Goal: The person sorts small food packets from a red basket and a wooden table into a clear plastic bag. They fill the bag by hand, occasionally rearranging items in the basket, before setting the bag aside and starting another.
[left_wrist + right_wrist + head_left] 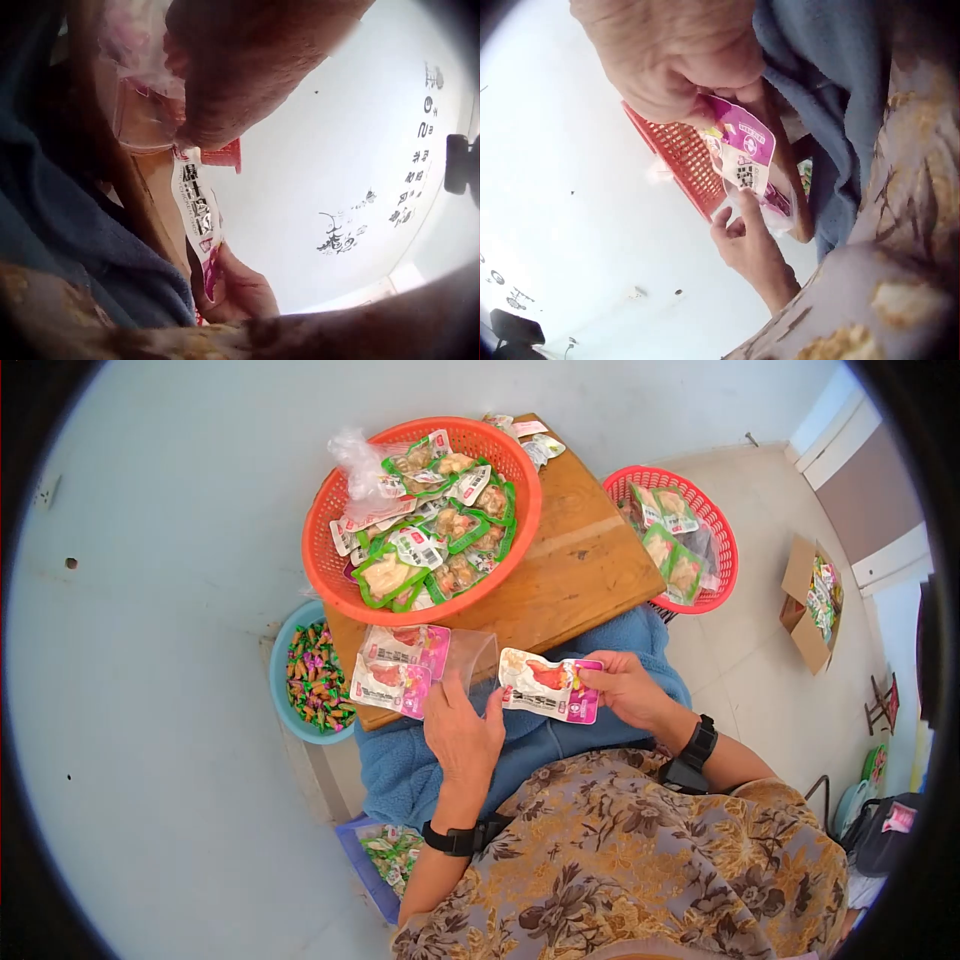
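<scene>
A flat white-and-magenta packet (546, 687), picture side up, is held beside a clear bag (474, 654) containing similar packets (392, 682).

the packet (549, 686) you hold over your lap is smooth, glossy plastic film, and so are the paired packets (395, 670) beside it. the clear bag (472, 657) there is thin, shiny plastic. your table (585, 560) is wood, grained and varnished, with a soft sheen. the big basket (325, 575) and small basket (722, 530) are perforated plastic with lightly glossy rims; the basin (283, 705) is smooth plastic. in the big basket you have shiny film packs (455, 520) and a crinkled plastic bag (362, 470). the cloth (640, 645) on your lap is matt and fleecy; your patterned garment (640, 840) is matt, creased fabric. the open carton (800, 575) is matt cardboard, the wall (170, 560) mostly smooth and matt.
</scene>
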Demonstrator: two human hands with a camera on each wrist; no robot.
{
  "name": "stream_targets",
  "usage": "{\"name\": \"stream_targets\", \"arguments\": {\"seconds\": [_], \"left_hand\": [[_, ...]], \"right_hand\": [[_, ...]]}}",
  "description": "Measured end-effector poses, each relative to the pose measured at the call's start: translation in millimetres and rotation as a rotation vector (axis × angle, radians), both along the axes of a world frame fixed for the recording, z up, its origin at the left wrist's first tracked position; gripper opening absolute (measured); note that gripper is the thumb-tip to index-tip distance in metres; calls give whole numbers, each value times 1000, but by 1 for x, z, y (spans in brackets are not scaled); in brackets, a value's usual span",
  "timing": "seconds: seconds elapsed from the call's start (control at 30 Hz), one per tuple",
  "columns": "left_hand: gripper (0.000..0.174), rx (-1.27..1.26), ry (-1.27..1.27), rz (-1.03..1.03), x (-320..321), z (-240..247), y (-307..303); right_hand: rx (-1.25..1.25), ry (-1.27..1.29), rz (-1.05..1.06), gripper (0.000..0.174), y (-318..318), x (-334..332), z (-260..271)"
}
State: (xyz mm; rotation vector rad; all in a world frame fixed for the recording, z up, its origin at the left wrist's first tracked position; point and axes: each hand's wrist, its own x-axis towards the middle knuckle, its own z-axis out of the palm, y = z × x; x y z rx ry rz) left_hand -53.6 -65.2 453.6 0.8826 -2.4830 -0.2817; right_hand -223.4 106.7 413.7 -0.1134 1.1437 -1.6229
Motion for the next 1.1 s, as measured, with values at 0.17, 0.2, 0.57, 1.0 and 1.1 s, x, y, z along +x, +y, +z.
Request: {"name": "stream_targets", "arguments": {"seconds": [0.17, 0.2, 0.57, 1.0, 1.1], "left_hand": [[38, 45, -130, -3, 1, -21, -7], [31, 89, -148, -1, 2, -22, -8], [11, -42, -49, -25, 5, -15, -10], [15, -86, 76, -112, 10, -11, -9], [13, -84, 81, -140, 14, -12, -8]], "right_hand": [[5, -13, 52, 20, -21, 7, -14], [11, -25, 58, 21, -24, 9, -14], [-182, -283, 66, 28, -69, 31, -27], [-302, -307, 2, 32, -167, 71, -33], [-340, -370, -70, 33, -186, 77, -54]]}}
